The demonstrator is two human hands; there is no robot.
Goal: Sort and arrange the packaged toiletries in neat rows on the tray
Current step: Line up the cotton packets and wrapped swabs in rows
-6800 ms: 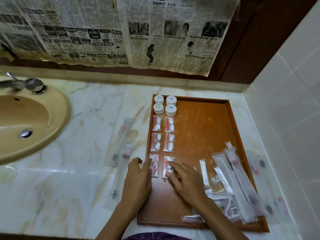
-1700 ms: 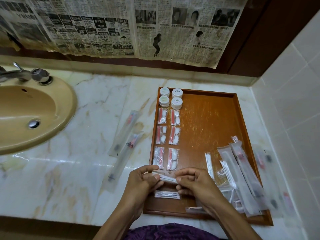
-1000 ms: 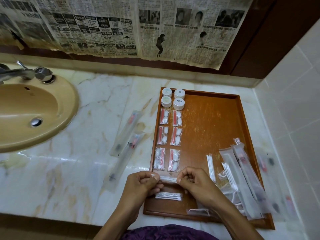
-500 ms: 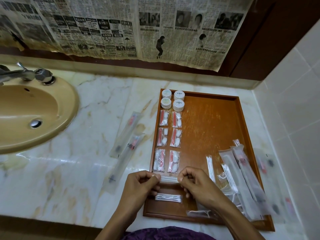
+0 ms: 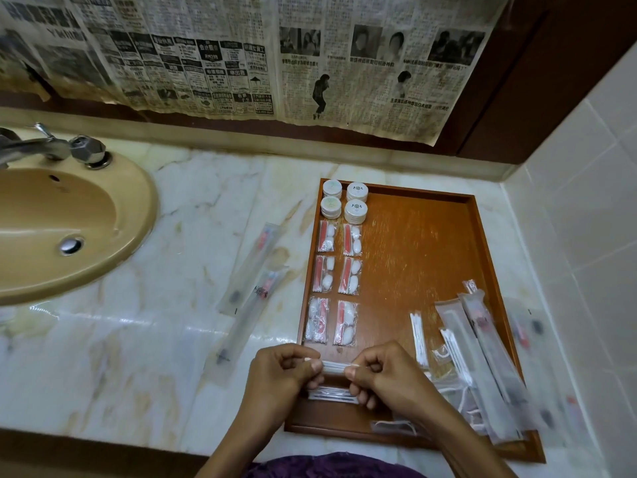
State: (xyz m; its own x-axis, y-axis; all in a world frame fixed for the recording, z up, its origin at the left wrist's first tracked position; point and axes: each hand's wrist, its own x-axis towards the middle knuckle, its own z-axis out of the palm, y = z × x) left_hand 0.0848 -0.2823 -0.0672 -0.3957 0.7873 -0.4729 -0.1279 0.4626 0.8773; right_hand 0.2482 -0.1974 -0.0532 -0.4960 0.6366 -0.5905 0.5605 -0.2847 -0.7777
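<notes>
over the tray, left hand and right hand pinch an unlabelled swab packet.

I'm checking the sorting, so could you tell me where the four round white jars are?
In the head view, the four round white jars sit in a two-by-two block in the tray's far left corner, just above the sachet rows.

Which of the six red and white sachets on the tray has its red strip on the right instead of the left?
The near-left sachet, closest to the left hand.
</notes>
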